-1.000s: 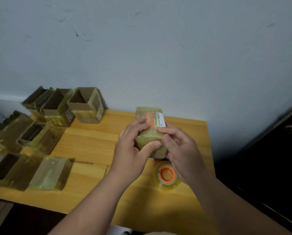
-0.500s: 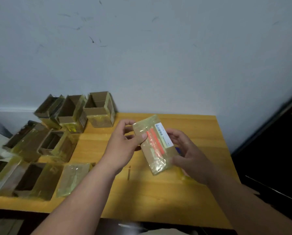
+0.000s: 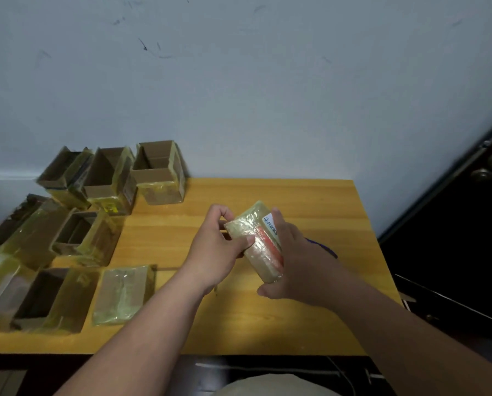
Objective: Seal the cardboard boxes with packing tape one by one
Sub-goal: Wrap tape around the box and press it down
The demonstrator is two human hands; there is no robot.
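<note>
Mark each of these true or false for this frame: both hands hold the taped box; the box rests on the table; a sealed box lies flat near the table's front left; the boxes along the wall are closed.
1. Both hands hold the taped box. True: the left hand and the right hand grip it from either side.
2. The box rests on the table. False: it is held up, tilted, above it.
3. A sealed box lies flat near the front left. True.
4. The boxes along the wall are closed. False: they stand open at the top.
</note>
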